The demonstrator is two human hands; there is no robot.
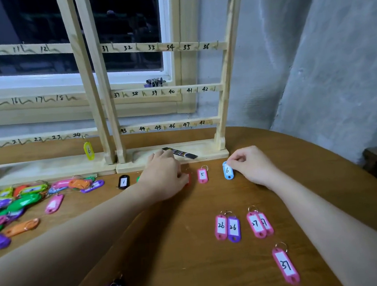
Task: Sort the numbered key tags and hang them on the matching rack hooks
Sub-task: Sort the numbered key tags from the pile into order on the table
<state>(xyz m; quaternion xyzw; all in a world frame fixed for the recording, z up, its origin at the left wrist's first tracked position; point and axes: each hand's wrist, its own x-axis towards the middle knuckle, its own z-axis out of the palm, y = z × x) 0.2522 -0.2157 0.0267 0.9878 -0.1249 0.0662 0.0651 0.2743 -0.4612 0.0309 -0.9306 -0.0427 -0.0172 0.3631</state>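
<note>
L hand [163, 179]: I see it knuckles-up on the table [146, 249], just near of the rack [173, 160] base, fingers curled over a red tag [188, 179]; tag mostly hidden, number unreadable, grip itself can't be confirmed. R hand [251, 167]: thumb and forefinger pinch the top of the blue tag 6 [228, 172], which lies flat right of the pink tag 5 [202, 175]. Tag pile [17, 203] far left, cut off by frame edge, blurred. A yellow tag 6 [89, 151] hangs on the rack's left section.
</note>
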